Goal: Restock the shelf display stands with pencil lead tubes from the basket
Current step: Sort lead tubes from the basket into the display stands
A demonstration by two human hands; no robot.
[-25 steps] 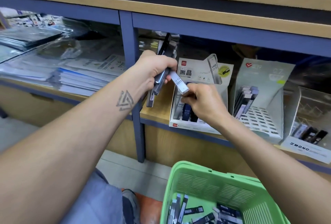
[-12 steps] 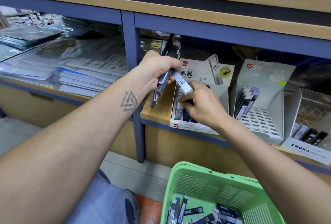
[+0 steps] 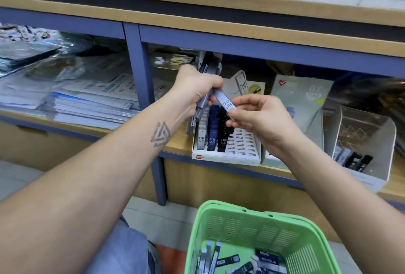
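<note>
Several tubes (image 3: 205, 89) half-hidden inside left hand (image 3: 195, 89); labels unreadable.

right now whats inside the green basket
Loose pencil lead tubes, some grey, some dark with labels, lie jumbled on the bottom of the green basket. The frame edge cuts off the basket's near part, so the full count stays unseen.

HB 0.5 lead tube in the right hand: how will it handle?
The lead tube looks stiff, keeping straight while the right hand pinches one end. Probably light: fingertips alone carry it. Its glossy flat sides may slip, but shouldn't roll.
</note>
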